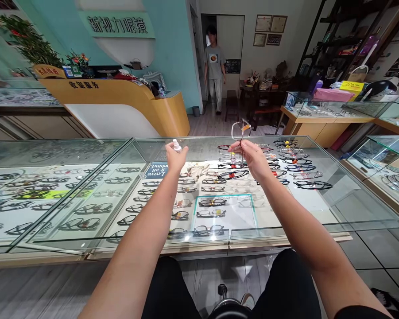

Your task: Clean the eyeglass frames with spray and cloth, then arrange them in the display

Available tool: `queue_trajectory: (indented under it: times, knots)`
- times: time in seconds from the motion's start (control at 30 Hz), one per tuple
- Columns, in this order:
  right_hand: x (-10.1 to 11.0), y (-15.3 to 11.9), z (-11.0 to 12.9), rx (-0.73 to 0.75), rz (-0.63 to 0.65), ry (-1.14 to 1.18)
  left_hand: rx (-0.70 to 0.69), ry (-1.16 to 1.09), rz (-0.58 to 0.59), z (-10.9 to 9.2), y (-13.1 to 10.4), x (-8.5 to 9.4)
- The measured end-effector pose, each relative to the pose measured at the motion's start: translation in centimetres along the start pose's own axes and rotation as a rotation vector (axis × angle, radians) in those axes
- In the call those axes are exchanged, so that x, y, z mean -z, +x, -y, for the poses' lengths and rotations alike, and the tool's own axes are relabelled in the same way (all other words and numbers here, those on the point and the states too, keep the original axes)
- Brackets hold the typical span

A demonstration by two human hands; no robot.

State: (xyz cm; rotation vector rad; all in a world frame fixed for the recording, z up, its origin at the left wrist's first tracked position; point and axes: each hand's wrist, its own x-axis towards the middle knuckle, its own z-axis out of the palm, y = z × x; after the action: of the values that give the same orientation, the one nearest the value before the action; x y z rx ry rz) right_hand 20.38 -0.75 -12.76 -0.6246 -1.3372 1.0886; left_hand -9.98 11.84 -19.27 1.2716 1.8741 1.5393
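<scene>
Both arms reach out over a glass display case [199,241]. My left hand [176,157] is closed round a small white bottle [176,145], whose top sticks up between the fingers and thumb. To the right, my right hand [251,156] pinches a pair of thin-framed glasses [237,131], held up on end above the case, with an orange tag on the upper lens. Rows of glasses [212,202] lie below the hands, several of them with red or yellow tags. The bottle and the held glasses are apart.
A person [214,64] in a grey T-shirt stands in the doorway at the back. An orange and white counter [116,95] is at the back left. Another display case [332,116] stands at the right. A stool base shows between the knees.
</scene>
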Motion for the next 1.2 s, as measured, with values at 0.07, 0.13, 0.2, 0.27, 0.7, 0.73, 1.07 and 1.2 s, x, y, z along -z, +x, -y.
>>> queue_trajectory:
  times: [0.07, 0.13, 0.2, 0.27, 0.7, 0.73, 1.07, 1.2]
  knots:
    - [0.0, -0.1, -0.1, -0.015, 0.015, -0.023, 0.040, -0.002, 0.050, 0.2, 0.1, 0.0]
    - [0.0, -0.1, -0.1, -0.031, 0.020, -0.032, 0.049, -0.014, 0.061, 0.2, 0.0, -0.1]
    - [0.0, -0.2, -0.2, -0.034, 0.018, -0.033, 0.044, -0.046, 0.063, -0.3, -0.1, -0.3]
    - [0.0, -0.2, -0.2, -0.030, 0.020, -0.028, 0.022, -0.096, 0.072, -1.2, -0.5, -0.6]
    - [-0.4, -0.1, -1.1, -0.058, 0.071, -0.093, 0.000, -0.771, 0.989, -9.4, -7.8, 2.0]
    - [-0.5, -0.1, -1.1, -0.058, 0.073, -0.100, -0.003, -0.768, 1.007, -9.6, -8.0, 2.0]
    - [-1.1, -0.5, -1.3, -0.062, 0.160, -0.196, -0.165, -0.542, 0.706, -8.5, -9.3, -1.4]
    - [-1.4, -0.7, -1.3, -0.062, 0.201, -0.198, -0.201, -0.487, 0.721, -8.1, -9.5, -1.6]
